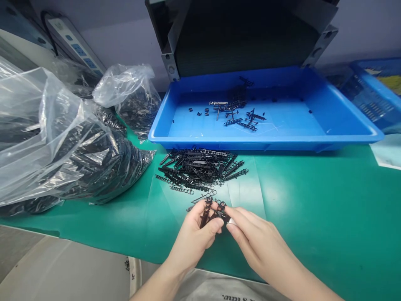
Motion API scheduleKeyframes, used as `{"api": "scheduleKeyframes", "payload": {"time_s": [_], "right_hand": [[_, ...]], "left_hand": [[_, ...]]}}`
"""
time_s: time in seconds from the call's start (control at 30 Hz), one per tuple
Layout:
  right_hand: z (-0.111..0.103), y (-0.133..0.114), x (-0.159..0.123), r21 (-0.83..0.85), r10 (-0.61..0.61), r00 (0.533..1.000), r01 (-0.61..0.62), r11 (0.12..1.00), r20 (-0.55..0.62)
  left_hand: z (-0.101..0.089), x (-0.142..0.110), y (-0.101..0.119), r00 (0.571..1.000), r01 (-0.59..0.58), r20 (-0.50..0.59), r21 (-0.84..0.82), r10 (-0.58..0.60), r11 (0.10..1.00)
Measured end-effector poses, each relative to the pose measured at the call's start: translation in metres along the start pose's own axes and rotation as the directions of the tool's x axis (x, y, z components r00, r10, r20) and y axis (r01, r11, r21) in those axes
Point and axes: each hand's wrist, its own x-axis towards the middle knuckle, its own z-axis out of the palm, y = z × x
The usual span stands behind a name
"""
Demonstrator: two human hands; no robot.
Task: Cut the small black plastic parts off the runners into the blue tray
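Our left hand [200, 232] and right hand [258, 236], lower centre of the frame, pinch black parts [214, 214] between thumbs and fingers (the pieces overlap), just below the dark pile [200, 167]; the blue tray [266, 142] lies at upper centre.

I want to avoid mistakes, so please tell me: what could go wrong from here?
The small black parts pinched between the left hand and right hand could slip and perhaps fall off the near edge of the green table. The loose pile lies just beyond, so a dropped part may get mixed in. The bulging plastic bag, if knocked, might slump toward the pile.
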Motion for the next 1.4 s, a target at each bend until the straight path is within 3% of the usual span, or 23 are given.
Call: {"api": "scheduleKeyframes", "payload": {"time_s": [0.37, 0.77, 1.13, 1.4], "right_hand": [[0.007, -0.002, 0.001, -0.089, -0.077, 0.991, 0.068, 0.994, -0.109], [0.007, -0.005, -0.001, -0.062, -0.094, 0.99, 0.088, 0.994, -0.104], [0.011, -0.009, -0.003, -0.027, -0.074, 0.986, 0.071, 0.997, -0.146], [0.02, -0.009, -0.001, -0.185, -0.123, 0.958, 0.075, 0.98, -0.26]], "left_hand": [[0.0, -0.002, -0.005, 0.999, -0.028, -0.045, 0.011, 0.028, 1.0], [-0.001, -0.005, -0.007, 0.999, -0.026, -0.045, -0.022, 0.025, 0.999], [0.003, -0.008, -0.011, 0.983, -0.079, -0.159, 0.065, 0.088, 0.995], [0.004, -0.01, -0.019, 0.977, -0.082, -0.186, 0.132, 0.106, 0.988]]}}
